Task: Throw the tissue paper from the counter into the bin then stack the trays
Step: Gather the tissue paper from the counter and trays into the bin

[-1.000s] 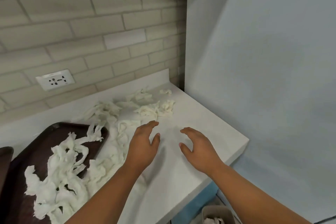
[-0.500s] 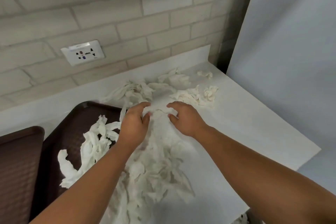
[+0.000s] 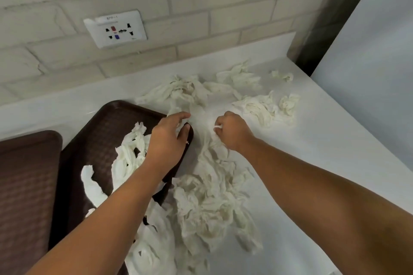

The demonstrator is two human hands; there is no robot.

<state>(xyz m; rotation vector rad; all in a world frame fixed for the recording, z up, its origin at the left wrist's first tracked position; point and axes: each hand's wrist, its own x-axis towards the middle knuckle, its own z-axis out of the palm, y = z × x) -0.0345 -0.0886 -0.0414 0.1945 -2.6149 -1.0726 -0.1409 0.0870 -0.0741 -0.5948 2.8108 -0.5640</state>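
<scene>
Crumpled white tissue paper (image 3: pixel 207 203) lies strewn over the white counter (image 3: pixel 324 145) and spills onto a dark brown tray (image 3: pixel 100 136). More tissue clumps (image 3: pixel 185 91) sit near the back wall. My left hand (image 3: pixel 167 140) rests over the tray's right corner, fingers curved around a bit of tissue there. My right hand (image 3: pixel 232 131) is curled into a fist, pinching a strand of tissue between its fingers. A second brown tray (image 3: pixel 26 181) lies at the left edge, with no tissue on it.
A brick wall with a white power socket (image 3: pixel 115 29) runs along the back. A pale panel (image 3: pixel 368 73) closes the counter's right side. The counter's front edge runs at lower right. No bin is in view.
The view has dropped closer to the counter. Both hands have moved forward into the tissue; the right one has curled from open fingers into a fist on a strand, the left one has curved over the tray corner.
</scene>
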